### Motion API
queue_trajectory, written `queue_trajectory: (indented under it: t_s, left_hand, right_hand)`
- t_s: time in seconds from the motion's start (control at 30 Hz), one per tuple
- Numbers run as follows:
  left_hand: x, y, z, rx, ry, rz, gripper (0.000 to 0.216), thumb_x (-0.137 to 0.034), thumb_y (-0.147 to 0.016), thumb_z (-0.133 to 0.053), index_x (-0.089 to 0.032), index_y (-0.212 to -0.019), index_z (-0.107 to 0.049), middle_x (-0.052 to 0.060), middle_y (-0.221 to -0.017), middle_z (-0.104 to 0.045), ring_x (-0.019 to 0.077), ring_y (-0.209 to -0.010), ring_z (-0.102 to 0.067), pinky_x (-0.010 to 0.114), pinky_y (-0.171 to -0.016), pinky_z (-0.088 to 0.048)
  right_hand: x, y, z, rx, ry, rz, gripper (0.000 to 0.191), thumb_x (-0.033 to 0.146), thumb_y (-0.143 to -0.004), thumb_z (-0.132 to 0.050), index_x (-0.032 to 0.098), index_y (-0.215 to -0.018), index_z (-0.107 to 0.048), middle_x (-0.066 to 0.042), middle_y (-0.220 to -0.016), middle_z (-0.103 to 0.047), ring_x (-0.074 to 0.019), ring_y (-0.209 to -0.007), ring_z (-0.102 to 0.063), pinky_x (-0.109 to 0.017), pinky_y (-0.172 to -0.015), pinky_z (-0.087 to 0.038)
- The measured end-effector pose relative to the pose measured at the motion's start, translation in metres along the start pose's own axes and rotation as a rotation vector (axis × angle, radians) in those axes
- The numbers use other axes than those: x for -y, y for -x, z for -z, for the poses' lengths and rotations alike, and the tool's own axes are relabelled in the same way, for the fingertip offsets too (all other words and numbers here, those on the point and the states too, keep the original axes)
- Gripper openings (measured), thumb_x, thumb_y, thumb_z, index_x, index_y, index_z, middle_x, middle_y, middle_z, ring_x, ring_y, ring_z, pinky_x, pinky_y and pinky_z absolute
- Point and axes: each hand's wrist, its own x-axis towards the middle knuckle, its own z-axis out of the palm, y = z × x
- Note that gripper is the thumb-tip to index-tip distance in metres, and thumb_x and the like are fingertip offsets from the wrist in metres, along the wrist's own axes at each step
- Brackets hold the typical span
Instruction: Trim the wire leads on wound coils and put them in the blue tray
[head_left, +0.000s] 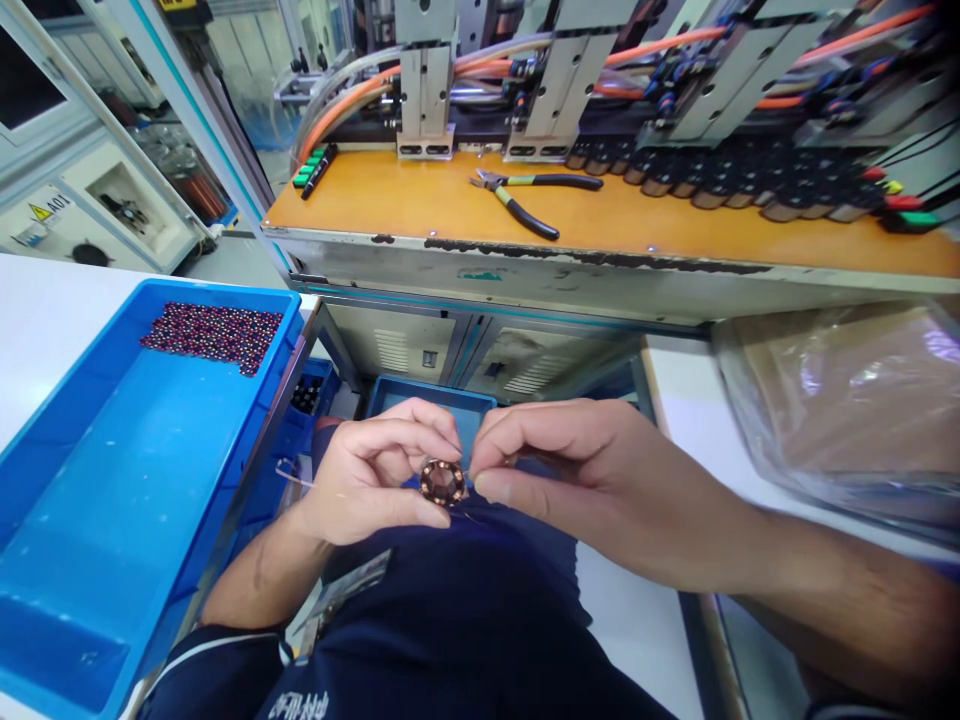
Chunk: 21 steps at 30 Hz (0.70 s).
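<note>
A small round motor stator (442,484) with copper windings around its ring is held in front of my body, its open face toward me. My left hand (379,465) grips it between thumb and fingers from the left side. Close against its right edge, my right hand (559,475) is closed in a pinch of thumb and forefinger. What lies between those fingertips is too small to make out; a thin wire end seems to show just below them.
A blue tray (135,520) with several rows of small dark parts (214,332) stands at left. Cutting pliers (525,195) lie on the orange machine ledge (375,210), beside dark cylindrical parts (720,180). At right is a plastic-wrapped package (847,390).
</note>
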Motion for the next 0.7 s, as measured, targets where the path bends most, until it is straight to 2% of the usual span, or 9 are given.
queue_trajectory:
  t_s: [0.1,0.2,0.27,0.33,0.4,0.5,0.7]
  left_hand:
    - [0.000,0.001,0.000,-0.018,-0.010,-0.002,0.040,-0.009,-0.063,-0.087,-0.021,-0.100,-0.077,0.005,-0.098,-0.063,0.0073,-0.072,-0.061,0.016,-0.065,-0.053]
    - [0.002,0.002,0.000,-0.022,0.024,0.008,0.039,-0.011,-0.064,-0.087,-0.020,-0.100,-0.077,0.006,-0.098,-0.063,0.0096,-0.072,-0.065,0.019,-0.065,-0.054]
    - [0.003,0.002,0.000,-0.007,0.106,0.043,0.038,-0.012,-0.065,-0.087,-0.020,-0.101,-0.076,0.005,-0.097,-0.062,0.0116,-0.071,-0.068,0.020,-0.064,-0.055]
    - [0.003,0.001,-0.001,0.018,0.203,0.087,0.036,-0.014,-0.065,-0.086,-0.019,-0.099,-0.076,0.004,-0.096,-0.061,0.0122,-0.070,-0.069,0.020,-0.064,-0.055]
    - [0.003,0.000,-0.002,0.038,0.286,0.136,0.034,-0.015,-0.065,-0.087,-0.018,-0.097,-0.076,0.003,-0.096,-0.061,0.0114,-0.070,-0.069,0.019,-0.064,-0.056]
    - [0.002,-0.002,-0.005,0.041,0.359,0.203,0.033,-0.015,-0.065,-0.087,-0.017,-0.096,-0.076,0.003,-0.094,-0.062,0.0103,-0.070,-0.069,0.017,-0.064,-0.056]
    - [0.003,-0.002,-0.005,0.036,0.423,0.283,0.033,-0.014,-0.066,-0.086,-0.016,-0.097,-0.075,0.003,-0.096,-0.063,0.0108,-0.070,-0.070,0.017,-0.063,-0.057]
  right_hand:
    - [-0.002,0.003,0.003,0.015,0.046,0.054,0.013,0.014,-0.090,-0.063,0.016,-0.077,-0.065,0.004,-0.072,-0.065,-0.0035,-0.063,-0.058,-0.013,-0.059,-0.045]
    - [-0.007,0.007,0.013,0.081,0.185,0.219,0.009,0.013,-0.090,-0.063,0.016,-0.082,-0.065,0.002,-0.074,-0.065,-0.0053,-0.066,-0.059,-0.016,-0.061,-0.046]
    - [-0.011,0.008,0.020,0.036,0.315,0.357,0.003,0.013,-0.090,-0.065,0.015,-0.090,-0.065,-0.001,-0.080,-0.066,-0.0082,-0.072,-0.061,-0.019,-0.065,-0.048]
    - [-0.015,0.005,0.023,-0.049,0.405,0.487,0.012,0.012,-0.088,-0.067,0.014,-0.100,-0.064,-0.005,-0.089,-0.068,-0.0119,-0.082,-0.063,-0.024,-0.075,-0.052]
    - [-0.018,0.001,0.022,-0.068,0.433,0.585,0.020,0.014,-0.087,-0.069,0.012,-0.107,-0.063,-0.009,-0.097,-0.068,-0.0145,-0.090,-0.064,-0.028,-0.083,-0.053]
    - [-0.020,-0.004,0.016,-0.037,0.443,0.641,0.018,0.018,-0.090,-0.067,0.012,-0.107,-0.063,-0.009,-0.099,-0.068,-0.0141,-0.093,-0.063,-0.029,-0.087,-0.054]
    - [-0.020,-0.008,0.013,-0.047,0.454,0.659,0.006,0.017,-0.092,-0.065,0.014,-0.097,-0.066,-0.007,-0.093,-0.068,-0.0124,-0.088,-0.062,-0.028,-0.081,-0.054]
